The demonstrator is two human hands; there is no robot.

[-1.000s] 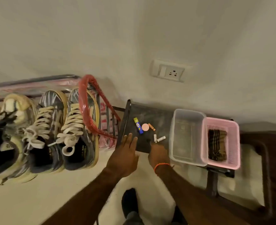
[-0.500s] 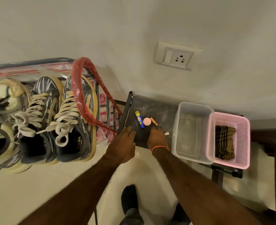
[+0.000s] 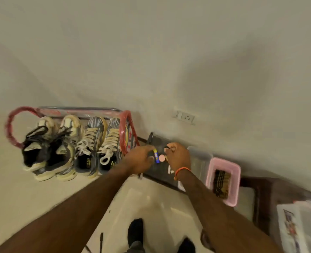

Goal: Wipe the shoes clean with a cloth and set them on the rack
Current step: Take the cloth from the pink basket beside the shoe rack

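Both hands moved further onto dark tray (image 3: 152,143); left hand (image 3: 141,158) pinches blue stick (image 3: 156,156); right hand (image 3: 178,156) curled, contents unclear.

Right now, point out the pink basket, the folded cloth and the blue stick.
pink basket (image 3: 237,187): head view, right wall.
folded cloth (image 3: 221,182): head view, middle of its checked top.
blue stick (image 3: 156,156): head view, middle of its body.

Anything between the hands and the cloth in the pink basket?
Yes. The clear plastic bin stands between the right hand and the pink basket that holds the checked cloth. Both hands, the left hand included, are over the dark tray of small items; the cloth itself lies uncovered from above.
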